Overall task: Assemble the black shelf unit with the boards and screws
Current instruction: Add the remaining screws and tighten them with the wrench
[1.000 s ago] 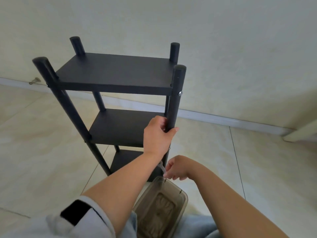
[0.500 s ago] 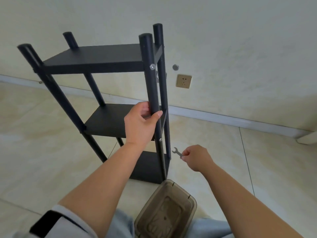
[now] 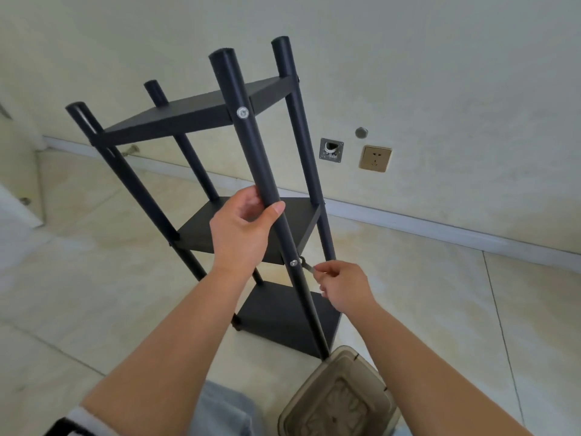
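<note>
Three black boards sit between four black poles, forming the shelf unit, which stands upright on the tiled floor near the wall. The left hand grips the nearest pole just above the middle board, fingers and thumb curled round it. The right hand pinches a small wrench between thumb and fingers, the tool's head just beside the lower screw on that pole. An upper screw shows at the top board. A brown plastic box lies on the floor near the unit's base. A socket is set in the wall. No legible writing is visible.
</note>
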